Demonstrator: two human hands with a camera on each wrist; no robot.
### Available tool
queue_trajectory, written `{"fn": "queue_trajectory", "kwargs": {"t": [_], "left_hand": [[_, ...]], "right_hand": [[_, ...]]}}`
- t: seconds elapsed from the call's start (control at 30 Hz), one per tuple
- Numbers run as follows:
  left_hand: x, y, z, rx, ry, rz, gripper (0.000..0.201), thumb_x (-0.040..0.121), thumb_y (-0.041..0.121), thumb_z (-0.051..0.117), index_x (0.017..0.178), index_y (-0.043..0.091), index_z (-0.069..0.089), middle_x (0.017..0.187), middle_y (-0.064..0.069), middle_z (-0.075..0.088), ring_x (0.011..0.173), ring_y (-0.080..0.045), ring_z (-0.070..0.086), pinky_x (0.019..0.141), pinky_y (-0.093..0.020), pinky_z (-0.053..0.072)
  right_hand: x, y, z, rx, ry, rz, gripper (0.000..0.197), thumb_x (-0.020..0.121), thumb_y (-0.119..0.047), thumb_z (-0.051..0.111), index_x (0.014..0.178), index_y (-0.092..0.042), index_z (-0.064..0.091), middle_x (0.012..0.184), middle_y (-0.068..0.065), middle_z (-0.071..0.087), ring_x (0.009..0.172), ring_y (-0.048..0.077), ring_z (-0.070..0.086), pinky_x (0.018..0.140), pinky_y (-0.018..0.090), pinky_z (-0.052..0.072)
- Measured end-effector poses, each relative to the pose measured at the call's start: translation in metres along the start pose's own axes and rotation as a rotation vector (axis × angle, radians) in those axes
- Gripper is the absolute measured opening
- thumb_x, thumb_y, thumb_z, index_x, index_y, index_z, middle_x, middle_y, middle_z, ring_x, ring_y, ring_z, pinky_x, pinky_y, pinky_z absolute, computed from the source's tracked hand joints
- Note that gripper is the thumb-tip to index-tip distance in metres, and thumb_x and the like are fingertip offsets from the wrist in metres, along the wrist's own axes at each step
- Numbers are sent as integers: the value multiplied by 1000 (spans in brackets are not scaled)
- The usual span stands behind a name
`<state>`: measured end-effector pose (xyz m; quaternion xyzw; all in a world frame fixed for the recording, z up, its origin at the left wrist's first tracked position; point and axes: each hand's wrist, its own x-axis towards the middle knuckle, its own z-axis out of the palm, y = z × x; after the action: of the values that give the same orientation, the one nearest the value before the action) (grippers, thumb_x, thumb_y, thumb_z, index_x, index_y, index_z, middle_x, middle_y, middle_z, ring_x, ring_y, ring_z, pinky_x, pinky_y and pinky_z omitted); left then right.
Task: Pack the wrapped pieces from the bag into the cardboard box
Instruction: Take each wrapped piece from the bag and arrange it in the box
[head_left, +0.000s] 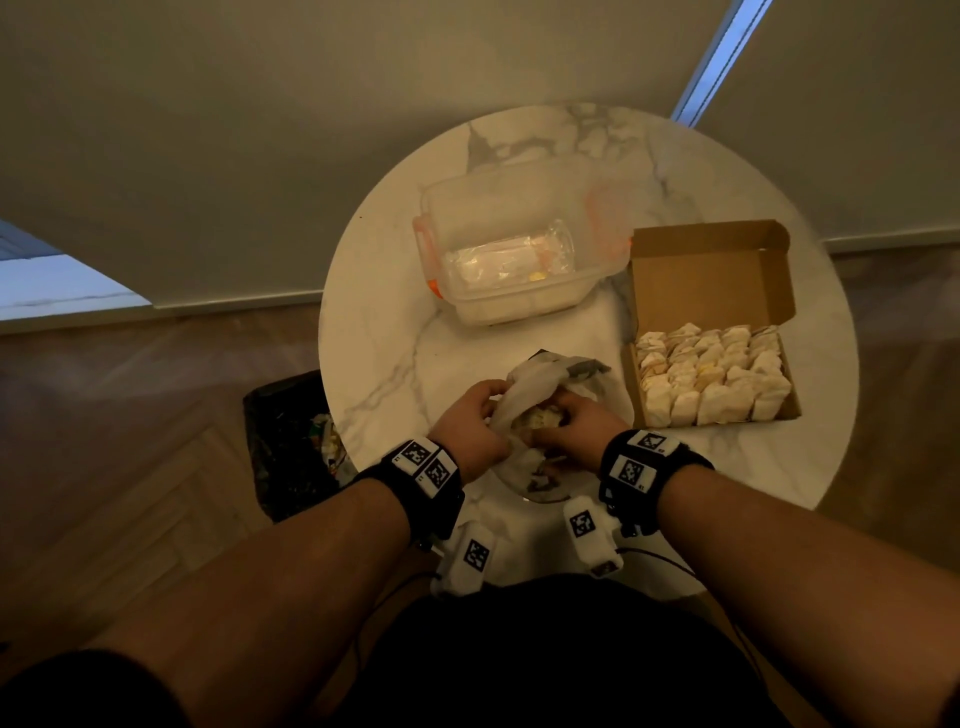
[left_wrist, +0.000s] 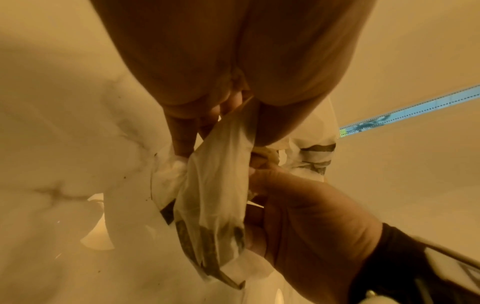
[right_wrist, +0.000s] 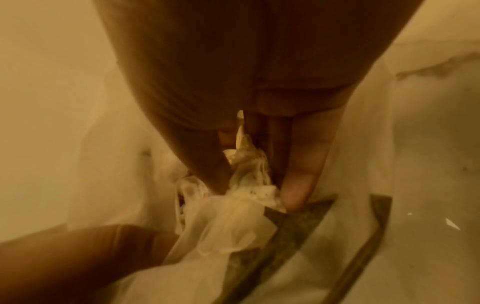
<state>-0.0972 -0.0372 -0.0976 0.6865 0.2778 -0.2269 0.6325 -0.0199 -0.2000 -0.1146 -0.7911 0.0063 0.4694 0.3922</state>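
Cardboard box nearly full; both hands at the bag

Cardboard box (head_left: 714, 332) sits open at the right side of the round marble table (head_left: 384, 332), lid flap standing back. Its tray holds close-set rows of wrapped pieces (head_left: 717, 374), filling it as far as the head view shows; whether a gap remains cannot be told.

Thin white plastic bag (head_left: 535, 389) lies on the table at the near edge, well apart from the box. The left hand (head_left: 475, 423) has its fingers curled around a gathered fold of the bag's mouth, pulling it up and open; the left wrist view confirms film pinched between thumb and fingers (left_wrist: 182, 131). The right hand (head_left: 569, 426) is down inside the opening, fingertips closed in a pinch on a crumpled wrapped piece (right_wrist: 249, 174), thumb one side and fingers (right_wrist: 298, 185) the other. The piece is not yet clear of the bag.

Step in hand, by judgement: extraction of one more piece from the bag, grip made, lift not yet done.

Next move calls for drawing the piece up through the mouth while the left hand holds the film taut, then carrying it right to the box and seating it upright in whatever gap the rows leave. Loose wrapping may snag on the film.

Also present: a clear plastic container with orange latches (head_left: 511, 254) behind the bag, and a dark bin (head_left: 291, 447) on the floor to the left.
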Motion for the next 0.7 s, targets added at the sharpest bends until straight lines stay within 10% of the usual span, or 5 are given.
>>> {"fn": "queue_trajectory", "kwargs": {"t": [0.1,0.27,0.43,0.7], "left_hand": [[4,-3,-1,34,13,11,82,54,8,67,134,21,55,110,-3,73,99,-24,72,86,-47,62],[10,-9,-6,20,112,-33,71,52,15,76,121,20,64,105,-3,74,97,-24,72,89,-48,61],[7,-7,-6,87,63,-22,61,71,2,78,130,14,63,109,-4,73,99,-22,70,91,-44,60],[12,-6,-9,199,28,36,69,50,24,72,119,23,69,103,-2,75,97,-22,71,89,-48,61]], "right_hand": [[-1,1,-1,-132,5,-76,56,84,-6,77,134,-20,58,99,-1,64,80,14,66,58,23,58],[-1,6,-9,-91,94,-93,38,84,-1,76,113,-25,69,99,5,67,78,18,70,71,39,64],[-6,9,-23,-117,84,-131,38,81,-5,78,112,-26,70,108,9,70,86,23,73,69,36,64],[-11,1,-18,-294,106,-272,34,78,-18,80,107,-34,71,97,-6,72,94,17,68,82,30,53]]}}
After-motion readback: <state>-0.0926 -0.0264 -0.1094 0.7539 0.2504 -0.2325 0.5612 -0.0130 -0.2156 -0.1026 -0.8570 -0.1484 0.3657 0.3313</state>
